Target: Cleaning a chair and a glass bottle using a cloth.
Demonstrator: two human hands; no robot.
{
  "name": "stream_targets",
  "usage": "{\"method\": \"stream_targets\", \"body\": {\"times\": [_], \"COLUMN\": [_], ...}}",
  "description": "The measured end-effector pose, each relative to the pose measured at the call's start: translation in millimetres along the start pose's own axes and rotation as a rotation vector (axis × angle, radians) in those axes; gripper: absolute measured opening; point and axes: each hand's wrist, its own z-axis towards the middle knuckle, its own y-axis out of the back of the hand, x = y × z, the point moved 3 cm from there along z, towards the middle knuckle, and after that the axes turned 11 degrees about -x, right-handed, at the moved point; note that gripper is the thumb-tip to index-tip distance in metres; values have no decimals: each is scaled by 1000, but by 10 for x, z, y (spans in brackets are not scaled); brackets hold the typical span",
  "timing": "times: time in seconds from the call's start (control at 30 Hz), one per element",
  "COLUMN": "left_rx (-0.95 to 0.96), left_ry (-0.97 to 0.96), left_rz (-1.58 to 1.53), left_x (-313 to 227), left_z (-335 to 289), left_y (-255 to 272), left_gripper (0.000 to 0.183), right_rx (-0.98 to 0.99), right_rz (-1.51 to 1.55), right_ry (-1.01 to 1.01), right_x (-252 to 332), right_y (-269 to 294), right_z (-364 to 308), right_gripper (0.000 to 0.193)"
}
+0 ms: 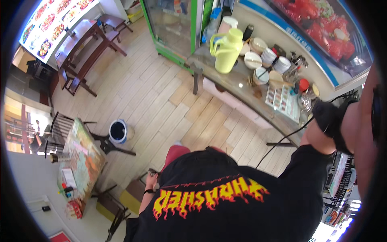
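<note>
My left hand (152,177) is low beside my left hip, with a black band on its wrist. Its fingers look curled round a small dark thing that I cannot make out, close to a chair with a yellow-green seat (135,192). My right arm (360,121) is raised at the right edge, close to the camera, and its hand is out of the picture. A black strapped device (328,117) sits by that arm, and a black cable (282,141) hangs from it.
A counter (205,66) at the right bears a yellow-green thermos jug (229,50), bowls (253,60) and a tray (283,101). A table with a patterned top (90,157) stands left, near a bucket (118,131). Farther off are a wooden bench (90,60) and a green-framed glass-door fridge (171,32).
</note>
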Motion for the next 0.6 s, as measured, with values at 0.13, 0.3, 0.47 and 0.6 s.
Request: {"method": "stream_targets", "body": {"times": [0.13,0.3,0.47,0.6], "left_rx": [29,-34,-91,-17], "left_ry": [-131,-4,-94,-267], "left_rz": [61,13,-111,-57], "left_x": [-239,-694,-947,-928], "left_z": [720,1516,2256,2692], "left_y": [540,1216,1413,1325], "left_gripper": [46,42,32,43], "right_rx": [14,-62,-47,-42], "right_rz": [-128,-186,-205,-258], "right_ry": [63,125,188,218], "right_x": [-218,-646,-1157,-1655], "right_y": [-391,-782,-1052,-1239], "right_z": [316,622,746,754], "right_gripper": [37,38,40,41]}}
